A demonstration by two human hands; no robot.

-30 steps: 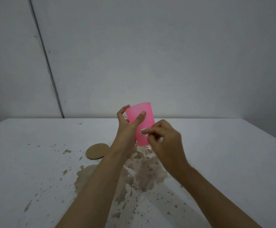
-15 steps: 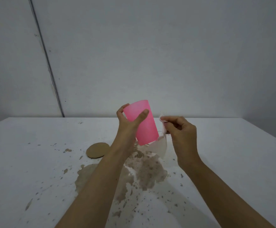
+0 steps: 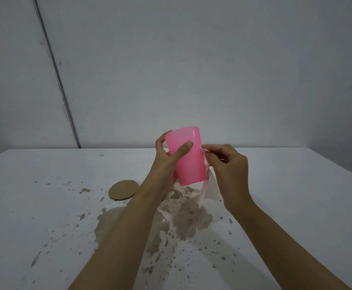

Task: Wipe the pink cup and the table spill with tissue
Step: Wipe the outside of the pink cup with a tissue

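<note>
Pink cup (image 3: 188, 156) up in the air over the white table (image 3: 286, 185), held by the left hand (image 3: 165, 166). Thumb across the front of the cup, other fingers curled round the back. Cup tipped a little to one side, with the closed flat end on top. Grip tight on the cup.

Right hand (image 3: 227, 166) just beside the cup on its right side, fingers pinched shut on a thin white tissue (image 3: 205, 181). Top of the tissue pressed on the side of the cup. Rest of the tissue hanging down loose, below the cup's lower end and close to the table.

Brown spill (image 3: 183, 214) on the table right under the cup and hands. Lots of small brown spots all around the big wet patch. Round brown cardboard disc (image 3: 123, 189) lying flat, just left of the left wrist. Grey wall (image 3: 192, 70) behind the table.
</note>
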